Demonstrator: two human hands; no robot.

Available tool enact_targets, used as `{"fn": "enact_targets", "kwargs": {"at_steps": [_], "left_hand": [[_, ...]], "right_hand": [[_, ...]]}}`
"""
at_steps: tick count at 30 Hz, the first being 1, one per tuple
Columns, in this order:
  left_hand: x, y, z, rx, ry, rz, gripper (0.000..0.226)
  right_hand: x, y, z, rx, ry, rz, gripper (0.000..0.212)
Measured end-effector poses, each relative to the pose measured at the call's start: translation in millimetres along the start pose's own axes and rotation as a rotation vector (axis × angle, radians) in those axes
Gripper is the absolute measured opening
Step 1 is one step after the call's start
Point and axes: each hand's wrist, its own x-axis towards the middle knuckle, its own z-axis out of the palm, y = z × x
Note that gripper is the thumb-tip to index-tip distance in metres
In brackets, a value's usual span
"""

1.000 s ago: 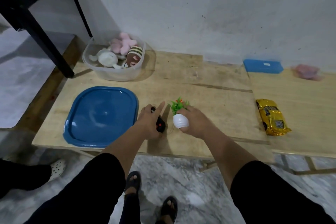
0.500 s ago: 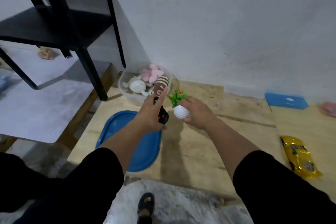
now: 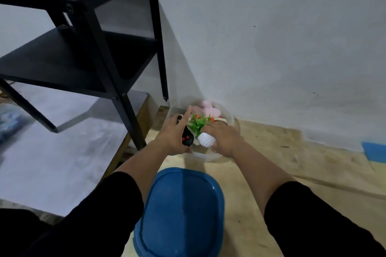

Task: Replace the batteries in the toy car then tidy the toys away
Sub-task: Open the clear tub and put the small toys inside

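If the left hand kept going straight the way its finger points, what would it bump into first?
Probably the pink plush toy in the clear tub. The left hand, holding a black remote, points its forefinger up and away over the tub. Depth is unclear; it might pass above and reach the wall.

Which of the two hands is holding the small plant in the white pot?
The right hand holds the toy plant by its white pot; the left hand holds a black remote instead.
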Motion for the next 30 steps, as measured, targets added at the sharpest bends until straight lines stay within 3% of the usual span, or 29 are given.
{"fn": "enact_targets", "kwargs": {"at_steps": [5,8,10,16,23,25,30], "left_hand": [[14,-12,0,-0.102,-0.182,0.065,0.126],[12,-15,-1,-0.155,-0.263,0.067,0.116],[11,-16,-1,-0.164,-0.267,0.053,0.114],[-4,-12,5,-0.175,-0.136,0.011,0.109],[-64,-11,24,-0.197,0.033,-0.071,0.103],[-90,-13,36,-0.180,0.029,-0.118,0.104],[-157,-16,79,-0.017,-0.189,-0.390,0.108]], "right_hand": [[15,0,20,0.159,-0.136,-0.009,0.048],[18,-1,25,0.129,-0.198,-0.086,0.057],[18,-2,24,0.182,-0.229,-0.042,0.061],[7,-13,12,0.285,-0.041,-0.014,0.048],[-51,-39,18,0.194,0.318,-0.053,0.049],[-73,-51,29,0.171,0.357,-0.067,0.046],[-135,-76,68,0.137,0.069,0.040,0.049]]}}
